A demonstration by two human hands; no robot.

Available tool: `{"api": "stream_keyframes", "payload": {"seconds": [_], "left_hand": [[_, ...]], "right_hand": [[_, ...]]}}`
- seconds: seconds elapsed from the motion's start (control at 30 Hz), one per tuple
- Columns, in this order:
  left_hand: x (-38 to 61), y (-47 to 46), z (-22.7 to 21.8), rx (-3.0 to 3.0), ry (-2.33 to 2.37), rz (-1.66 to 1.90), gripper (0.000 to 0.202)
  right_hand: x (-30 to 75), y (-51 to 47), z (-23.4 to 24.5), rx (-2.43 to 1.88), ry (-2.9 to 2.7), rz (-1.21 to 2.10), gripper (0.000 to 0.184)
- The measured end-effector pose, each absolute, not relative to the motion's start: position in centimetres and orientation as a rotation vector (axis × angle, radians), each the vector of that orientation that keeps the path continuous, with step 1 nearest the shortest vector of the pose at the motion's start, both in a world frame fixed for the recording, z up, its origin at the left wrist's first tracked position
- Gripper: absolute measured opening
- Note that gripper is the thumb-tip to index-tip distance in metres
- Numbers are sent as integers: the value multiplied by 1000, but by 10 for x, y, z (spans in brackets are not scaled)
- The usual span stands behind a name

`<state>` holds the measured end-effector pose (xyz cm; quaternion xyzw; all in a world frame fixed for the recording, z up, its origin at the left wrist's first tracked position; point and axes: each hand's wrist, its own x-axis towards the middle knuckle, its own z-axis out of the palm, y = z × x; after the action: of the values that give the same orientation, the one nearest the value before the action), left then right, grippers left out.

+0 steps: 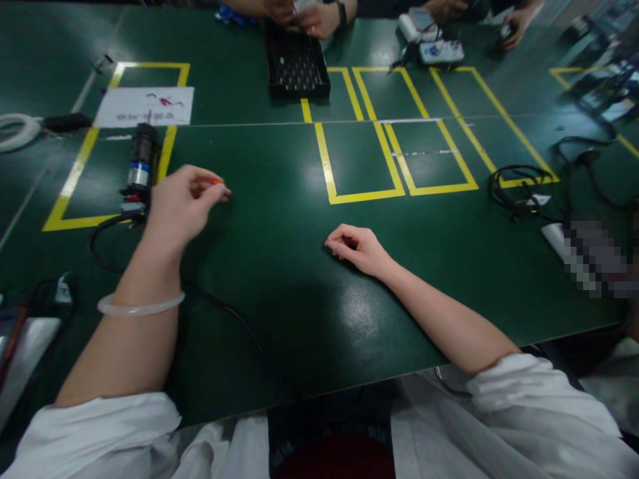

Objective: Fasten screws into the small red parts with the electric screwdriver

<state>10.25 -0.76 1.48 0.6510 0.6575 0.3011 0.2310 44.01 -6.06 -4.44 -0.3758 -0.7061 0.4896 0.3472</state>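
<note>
My left hand [182, 203] is raised a little over the green table [279, 266], fingers pinched on a small orange piece [216, 180] at the fingertips. A pale bangle [140, 306] circles that wrist. Just left of the hand lies a black and silver cylindrical tool [140, 166] with a black cable [107, 229]. My right hand [357, 248] rests on the table at the centre, fingers loosely curled under; whether anything is in them is hidden.
Yellow tape rectangles [359, 159] mark the table. A black slotted tray [295, 65] sits at the far edge, where other people's hands [314, 16] work. A white paper [144, 106] lies far left. Coiled black cables [519, 189] and a white device [559, 236] lie right.
</note>
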Motion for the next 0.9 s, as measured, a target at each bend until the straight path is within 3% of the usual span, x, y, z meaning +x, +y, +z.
{"api": "stream_keyframes", "payload": {"seconds": [0.1, 0.23, 0.43, 0.53, 0.9], "left_hand": [[160, -25, 7, 1704, 1328, 724, 41], [210, -54, -6, 1594, 1031, 514, 60], [219, -65, -14, 1578, 945, 449, 65], [217, -63, -16, 1538, 962, 478, 64], [221, -61, -19, 1423, 988, 513, 35]], "right_hand": [[441, -60, -46, -919, -1842, 1252, 21], [440, -61, -46, -863, -1899, 1213, 34], [439, -63, -41, -876, -2030, 1143, 14], [439, -63, -40, -905, -1999, 1159, 14], [441, -62, -43, -946, -1936, 1099, 16]]}}
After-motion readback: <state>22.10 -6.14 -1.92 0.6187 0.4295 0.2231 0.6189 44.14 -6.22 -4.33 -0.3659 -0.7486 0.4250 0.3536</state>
